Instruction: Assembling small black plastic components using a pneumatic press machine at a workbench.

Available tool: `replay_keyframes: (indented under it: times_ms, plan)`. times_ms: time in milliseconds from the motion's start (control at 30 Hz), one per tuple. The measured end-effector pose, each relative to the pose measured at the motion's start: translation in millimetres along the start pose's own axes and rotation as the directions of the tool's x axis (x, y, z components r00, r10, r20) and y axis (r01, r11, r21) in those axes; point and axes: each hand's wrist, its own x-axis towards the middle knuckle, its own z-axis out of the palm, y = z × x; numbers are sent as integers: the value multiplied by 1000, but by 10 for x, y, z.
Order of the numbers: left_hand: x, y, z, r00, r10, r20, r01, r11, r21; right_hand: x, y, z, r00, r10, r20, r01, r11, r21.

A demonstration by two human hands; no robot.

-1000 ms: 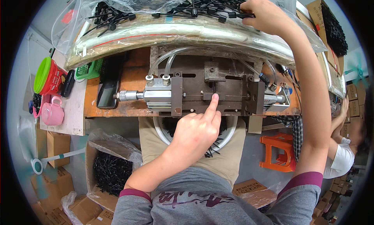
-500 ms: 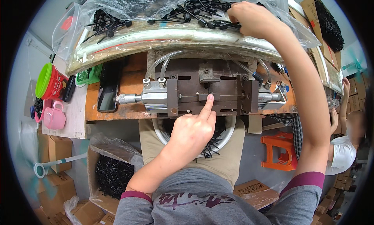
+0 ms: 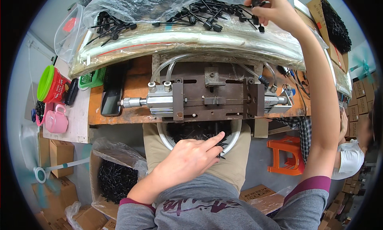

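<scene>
My right hand (image 3: pixel 279 11) is raised over the far pile, its fingers closed round a black plastic part (image 3: pixel 255 2) with a thin stem. Below it lie several similar black stemmed parts (image 3: pixel 207 20) on the plastic-covered ledge. Low over my lap, my left hand (image 3: pixel 193 156) has its index finger stretched out above a round basin (image 3: pixel 236 140) of black parts. Dark pieces show just under its fingertips; whether they touch is hidden. Between the hands stands a metal fixture (image 3: pixel 199 110) with a small central block (image 3: pixel 214 100) and a cylinder at each side.
Clear air hoses (image 3: pixel 169 70) arch behind the fixture. A phone (image 3: pixel 111 101), green basket (image 3: pixel 91 79), red-and-green bucket (image 3: pixel 52 86) and pink cup (image 3: pixel 56 120) sit at left. A carton of black parts (image 3: pixel 117 180) and an orange stool (image 3: pixel 284 154) flank my legs. Another person (image 3: pixel 351 158) is at right.
My left hand has drawn back from the fixture's central block to the basin, and the black stem there is gone. My right hand has lifted from the pile with a black part.
</scene>
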Motion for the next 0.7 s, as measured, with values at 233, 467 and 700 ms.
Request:
replay_keyframes:
  times_ms: [233,467,700]
  plan:
    - [209,91,-290,947,3,-321,-29,997,-75,-267,286,17,990,24,-141,65,805,590]
    - [489,21,-294,759,-107,-642,-8,985,-174,-1221,-212,705,993,-11,119,-110,309,945]
    - [294,96,-175,827,6,-562,-69,994,-90,-1578,-126,995,978,126,168,-183,115,976]
